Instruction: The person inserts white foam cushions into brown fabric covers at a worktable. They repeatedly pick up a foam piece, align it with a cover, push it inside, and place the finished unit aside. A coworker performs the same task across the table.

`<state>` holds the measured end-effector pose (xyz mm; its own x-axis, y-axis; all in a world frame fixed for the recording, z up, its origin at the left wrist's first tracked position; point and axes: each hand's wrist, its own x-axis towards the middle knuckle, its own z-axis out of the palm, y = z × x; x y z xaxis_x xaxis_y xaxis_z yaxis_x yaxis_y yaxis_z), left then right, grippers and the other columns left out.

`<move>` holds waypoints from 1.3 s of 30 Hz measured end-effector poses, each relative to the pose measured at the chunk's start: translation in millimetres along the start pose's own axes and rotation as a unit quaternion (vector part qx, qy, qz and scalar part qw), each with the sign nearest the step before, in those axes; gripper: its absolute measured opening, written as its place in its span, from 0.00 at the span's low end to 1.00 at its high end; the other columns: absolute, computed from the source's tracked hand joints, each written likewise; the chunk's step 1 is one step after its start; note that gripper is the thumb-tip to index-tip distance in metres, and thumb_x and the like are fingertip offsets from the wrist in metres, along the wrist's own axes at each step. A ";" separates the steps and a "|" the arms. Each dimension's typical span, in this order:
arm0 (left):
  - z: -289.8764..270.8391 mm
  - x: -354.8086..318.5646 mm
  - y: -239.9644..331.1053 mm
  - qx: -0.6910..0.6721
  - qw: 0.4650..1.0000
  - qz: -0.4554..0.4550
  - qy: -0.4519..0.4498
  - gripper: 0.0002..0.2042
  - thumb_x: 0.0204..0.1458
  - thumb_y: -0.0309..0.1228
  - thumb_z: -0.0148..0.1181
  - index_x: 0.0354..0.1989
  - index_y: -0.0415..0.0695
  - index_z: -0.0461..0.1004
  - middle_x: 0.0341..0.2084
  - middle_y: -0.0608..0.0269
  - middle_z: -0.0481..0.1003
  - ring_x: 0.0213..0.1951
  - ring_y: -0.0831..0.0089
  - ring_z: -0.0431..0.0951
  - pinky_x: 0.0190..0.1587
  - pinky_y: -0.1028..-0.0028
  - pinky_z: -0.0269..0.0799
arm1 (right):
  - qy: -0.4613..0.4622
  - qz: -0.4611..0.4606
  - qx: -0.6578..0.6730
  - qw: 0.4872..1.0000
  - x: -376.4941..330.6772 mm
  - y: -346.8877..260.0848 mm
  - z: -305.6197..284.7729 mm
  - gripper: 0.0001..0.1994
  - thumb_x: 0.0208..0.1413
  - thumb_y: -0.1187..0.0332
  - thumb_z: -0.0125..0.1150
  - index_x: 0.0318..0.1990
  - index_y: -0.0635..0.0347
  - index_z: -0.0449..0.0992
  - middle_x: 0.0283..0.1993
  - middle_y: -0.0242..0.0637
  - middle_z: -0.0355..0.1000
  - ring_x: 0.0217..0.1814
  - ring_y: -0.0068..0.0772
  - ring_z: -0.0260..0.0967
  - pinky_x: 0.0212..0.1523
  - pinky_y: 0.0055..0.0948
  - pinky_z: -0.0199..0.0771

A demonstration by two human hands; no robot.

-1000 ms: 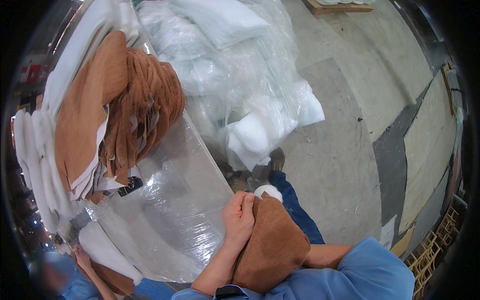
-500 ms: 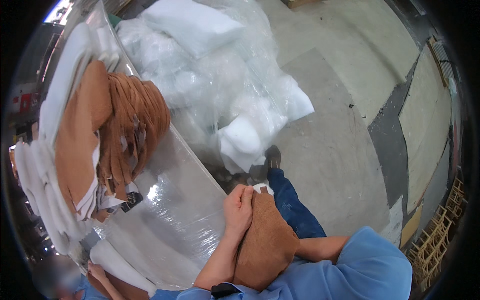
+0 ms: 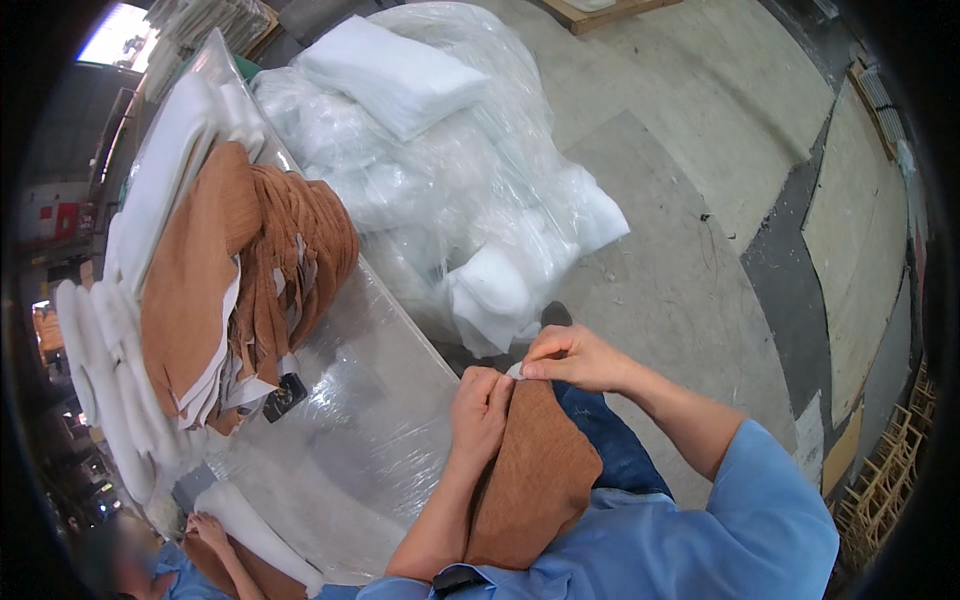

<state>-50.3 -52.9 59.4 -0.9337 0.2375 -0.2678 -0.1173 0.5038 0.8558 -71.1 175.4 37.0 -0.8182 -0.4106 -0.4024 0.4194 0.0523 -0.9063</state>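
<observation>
Pinching brown fabric (image 3: 540,470), long axis forward, tip foremost

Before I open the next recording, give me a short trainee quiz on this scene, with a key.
1. True or false: the left hand and right hand are both at the upper end of the brown cloth.
2. What lies on the shiny tabletop?
A) A wooden chair
B) A pile of brown pieces
C) A red bucket
3. What colour are the person's sleeves?

Key: 1 true; 2 B; 3 blue.
</observation>
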 end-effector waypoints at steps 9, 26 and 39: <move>11.0 -1.0 -15.0 -0.170 0.970 -0.155 -0.074 0.13 0.72 0.36 0.55 0.35 0.40 0.71 0.28 0.70 0.70 0.34 0.81 0.67 0.38 0.73 0.66 | 0.099 -0.031 -0.155 0.982 2.7 -9.3 19.8 0.13 0.63 0.63 0.67 0.32 0.66 0.78 0.37 0.49 0.75 0.40 0.51 0.74 0.44 0.41 0.73; -3.8 8.6 -5.7 -0.282 0.904 -0.292 -0.131 0.13 0.73 0.37 0.54 0.35 0.44 0.75 0.29 0.78 0.70 0.33 0.87 0.65 0.37 0.79 0.64 | 0.087 0.144 0.244 0.955 -5.9 22.0 23.8 0.13 0.69 0.61 0.63 0.36 0.61 0.79 0.30 0.29 0.74 0.34 0.21 0.69 0.34 0.27 0.73; 57.3 -28.0 -27.5 -0.154 0.967 -0.174 -0.102 0.14 0.72 0.35 0.54 0.33 0.41 0.74 0.26 0.77 0.70 0.32 0.86 0.66 0.34 0.78 0.65 | 0.216 0.081 0.050 0.972 -47.3 60.5 40.4 0.11 0.68 0.66 0.65 0.34 0.63 0.75 0.31 0.30 0.76 0.33 0.19 0.67 0.35 0.27 0.71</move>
<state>-1.6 -25.9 18.1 -0.7374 0.2721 -0.6182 -0.5373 0.3184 0.7810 8.8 161.2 6.5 -0.8177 0.0175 -0.5754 0.5753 -0.0128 -0.8179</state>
